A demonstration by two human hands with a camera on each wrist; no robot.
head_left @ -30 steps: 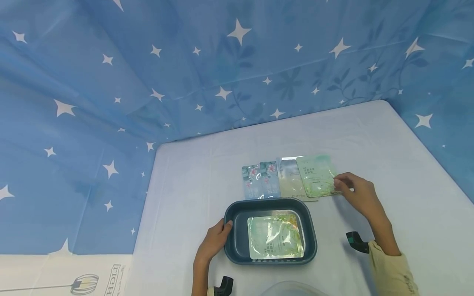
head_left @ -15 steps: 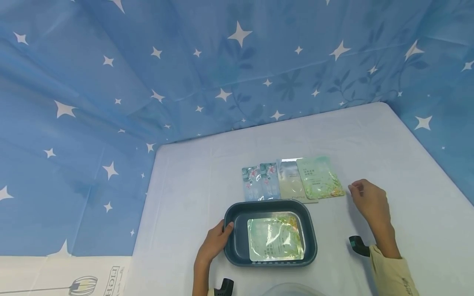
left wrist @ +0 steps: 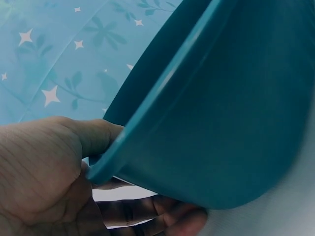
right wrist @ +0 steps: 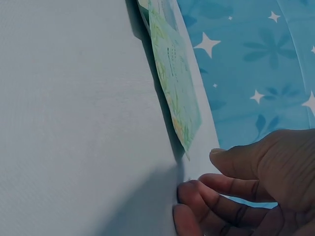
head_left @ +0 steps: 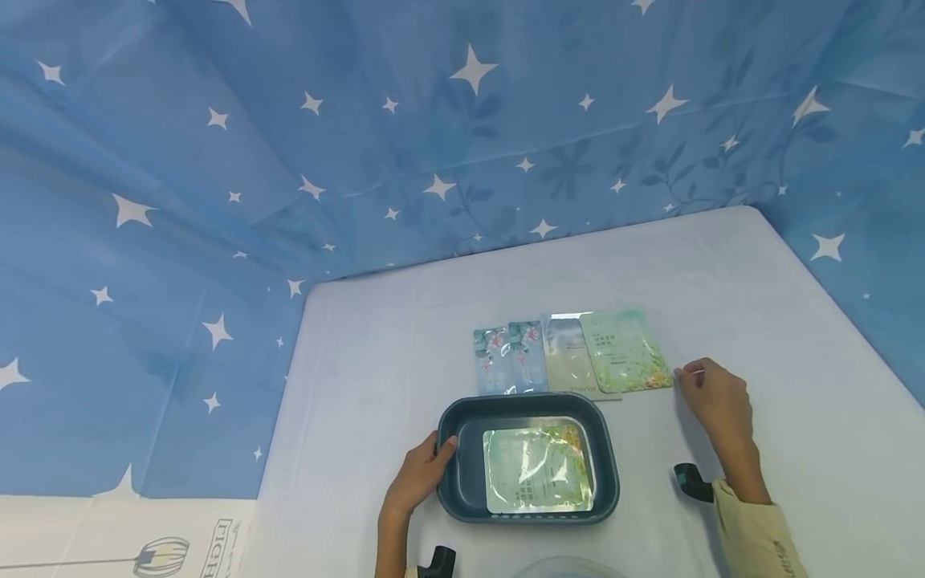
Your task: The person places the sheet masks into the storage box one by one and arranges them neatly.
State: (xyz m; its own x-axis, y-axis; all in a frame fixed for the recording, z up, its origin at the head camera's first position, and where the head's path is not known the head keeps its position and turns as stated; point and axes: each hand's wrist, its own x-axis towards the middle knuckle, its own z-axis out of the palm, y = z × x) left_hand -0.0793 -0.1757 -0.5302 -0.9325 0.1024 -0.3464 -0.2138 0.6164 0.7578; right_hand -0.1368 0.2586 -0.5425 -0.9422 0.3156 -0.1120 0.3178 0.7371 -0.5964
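My left hand [head_left: 419,474] grips the left end of a dark teal plastic basin [head_left: 462,514], thumb over the rim and fingers outside against the wall [left wrist: 221,128]. Inside the basin lies a shiny green face mask packet [head_left: 538,470]. Behind it, on the white cloth, a second green face mask packet [head_left: 623,349] overlaps a silver-beige packet [head_left: 567,353]. Just off the lower right corner of that second green packet is my right hand [head_left: 719,401]. In the right wrist view its thumb and bent fingers [right wrist: 216,196] stand apart, with nothing between them.
Two overlapping blue floral packets [head_left: 495,361] lie left of the beige one. The rounded rim of a translucent container [head_left: 567,566] shows at the near edge. A blue star-patterned curtain [head_left: 361,160] hangs beyond the white table [head_left: 376,345].
My right hand has let go of the green packet's corner and drawn back to the right, then shifted slightly left again. The left hand and basin have stayed in place.
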